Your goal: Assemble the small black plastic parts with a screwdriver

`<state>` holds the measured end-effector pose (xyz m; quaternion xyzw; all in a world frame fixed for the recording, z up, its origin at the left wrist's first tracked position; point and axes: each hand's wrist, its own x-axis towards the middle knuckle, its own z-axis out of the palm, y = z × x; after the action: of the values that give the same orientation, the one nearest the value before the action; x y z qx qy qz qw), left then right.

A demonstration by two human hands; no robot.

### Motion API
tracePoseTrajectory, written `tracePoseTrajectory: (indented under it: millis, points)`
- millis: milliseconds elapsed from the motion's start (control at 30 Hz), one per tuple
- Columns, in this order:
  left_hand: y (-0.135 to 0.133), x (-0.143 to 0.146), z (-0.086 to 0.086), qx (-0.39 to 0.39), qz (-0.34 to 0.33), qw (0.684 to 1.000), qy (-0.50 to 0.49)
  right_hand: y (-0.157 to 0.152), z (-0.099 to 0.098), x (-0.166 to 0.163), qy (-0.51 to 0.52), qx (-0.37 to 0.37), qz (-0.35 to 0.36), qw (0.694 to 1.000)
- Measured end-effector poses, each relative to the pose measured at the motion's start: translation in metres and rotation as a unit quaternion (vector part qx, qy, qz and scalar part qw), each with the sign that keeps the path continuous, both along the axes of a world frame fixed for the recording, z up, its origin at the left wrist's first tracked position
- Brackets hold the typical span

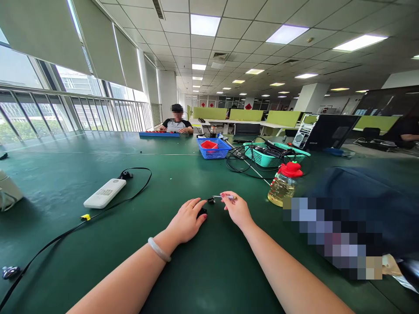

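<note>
My left hand (187,220) rests on the green table (108,244), fingers curled over a small black part (202,213) that it presses down. My right hand (236,208) pinches a thin silvery tool (225,197) with a pink grip, its tip pointing left. A tiny dark piece (211,200) sits at the tool's tip, just beyond my left fingertips. A pale bangle circles my left wrist.
A white power bank (104,192) with a black cable lies to the left. A jar with a red lid (284,184) stands to the right. A blue basket (212,148) and a teal basket (273,155) with cables sit further back. Another person sits at the far end.
</note>
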<state>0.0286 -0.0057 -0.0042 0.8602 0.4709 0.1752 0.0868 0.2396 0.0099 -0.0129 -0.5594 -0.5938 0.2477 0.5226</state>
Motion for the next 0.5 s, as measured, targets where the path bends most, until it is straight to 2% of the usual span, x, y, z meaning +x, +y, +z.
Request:
tracePoseTrajectory:
  millis: [100, 200, 267, 400, 500]
  points:
    - [0.000, 0.003, -0.001, -0.028, -0.048, 0.998, 0.011, -0.001, 0.002, -0.002, -0.002, 0.002, 0.001, 1.000]
    - [0.001, 0.003, -0.002, -0.027, -0.048, 0.998, 0.016, -0.003, 0.003, -0.003, -0.002, -0.002, 0.002, 1.000]
    - [0.004, 0.001, -0.002, -0.019, -0.021, 1.000, 0.011, -0.004, 0.005, -0.004, -0.003, -0.002, 0.001, 1.000]
    - [0.009, -0.005, -0.001, -0.011, 0.076, 0.997, 0.010, -0.008, 0.007, -0.006, -0.010, -0.004, 0.015, 1.000]
    - [0.009, -0.007, 0.001, -0.023, 0.095, 0.995, 0.002, -0.012, 0.010, -0.010, -0.014, 0.003, 0.042, 0.999]
